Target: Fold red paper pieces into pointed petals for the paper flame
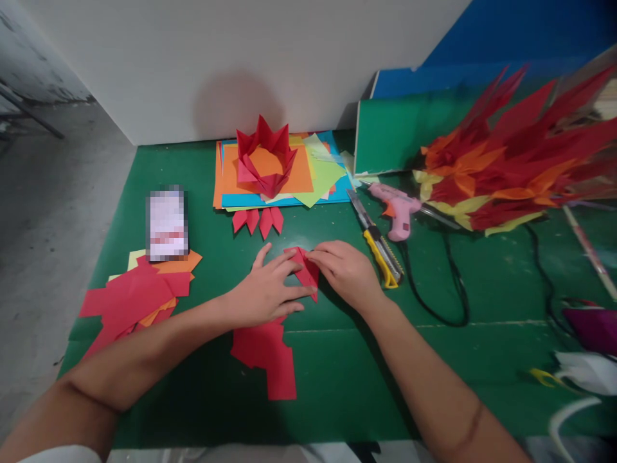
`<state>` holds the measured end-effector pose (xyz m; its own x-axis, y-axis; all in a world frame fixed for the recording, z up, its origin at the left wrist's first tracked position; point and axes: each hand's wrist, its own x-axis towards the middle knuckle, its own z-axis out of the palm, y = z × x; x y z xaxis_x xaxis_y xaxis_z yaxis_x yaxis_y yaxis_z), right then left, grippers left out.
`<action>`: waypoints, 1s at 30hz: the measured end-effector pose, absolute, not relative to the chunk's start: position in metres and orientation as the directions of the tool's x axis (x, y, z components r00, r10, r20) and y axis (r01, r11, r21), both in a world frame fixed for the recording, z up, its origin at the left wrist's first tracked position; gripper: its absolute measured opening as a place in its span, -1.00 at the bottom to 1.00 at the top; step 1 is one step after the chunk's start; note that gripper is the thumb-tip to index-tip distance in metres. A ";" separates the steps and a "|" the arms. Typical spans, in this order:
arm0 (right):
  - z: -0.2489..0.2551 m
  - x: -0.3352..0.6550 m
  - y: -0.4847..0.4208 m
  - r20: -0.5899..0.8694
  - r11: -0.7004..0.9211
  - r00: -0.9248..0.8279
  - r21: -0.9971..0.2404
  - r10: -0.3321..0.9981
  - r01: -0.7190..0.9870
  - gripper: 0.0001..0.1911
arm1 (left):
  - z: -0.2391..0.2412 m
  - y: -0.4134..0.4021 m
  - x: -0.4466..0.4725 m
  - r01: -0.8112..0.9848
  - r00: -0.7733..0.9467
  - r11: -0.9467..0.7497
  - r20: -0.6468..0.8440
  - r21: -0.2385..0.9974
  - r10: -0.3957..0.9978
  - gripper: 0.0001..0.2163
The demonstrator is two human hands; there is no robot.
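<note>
Head view: what are your fingers doing?

My right hand [349, 273] pinches the edge of a small folded red paper [307, 278] between thumb and fingertips. My left hand [270, 289] is spread, its fingertips resting on the same piece, gripping nothing.

And where is that piece?

Between my hands, mid-table, on the green tabletop [337, 373], one corner pointing to the near side.

What lies around it?

Cut red sheets [272, 357] on the near side, just by my left hand. On the far side, small folded red pieces [272, 224] and a pointed red ring [278, 185] on stacked coloured paper [301, 167].

And to the right?

A yellow cutter knife [378, 247] near my right hand, then a pink glue gun [398, 209].
</note>
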<state>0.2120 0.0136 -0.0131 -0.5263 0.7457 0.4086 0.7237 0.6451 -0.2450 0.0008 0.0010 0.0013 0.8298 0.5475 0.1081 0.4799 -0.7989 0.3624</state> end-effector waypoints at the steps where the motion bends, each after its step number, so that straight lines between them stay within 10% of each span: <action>1: -0.013 0.212 0.014 0.407 0.651 -0.536 -0.234 0.740 0.722 -0.75 | 0.002 0.001 0.001 0.481 0.831 -0.799 0.104 0.362 0.547 -0.72; 30: -0.010 0.214 0.013 0.334 0.666 -0.580 -0.283 0.743 0.691 -0.74 | -0.001 0.001 0.001 0.473 0.835 -0.802 0.104 0.365 0.540 -0.70</action>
<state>0.2141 0.0133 -0.0098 -0.5797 0.7432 0.3341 0.6905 0.6657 -0.2828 0.0012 0.0013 -0.0005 0.8349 0.5404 0.1045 0.4733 -0.8018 0.3649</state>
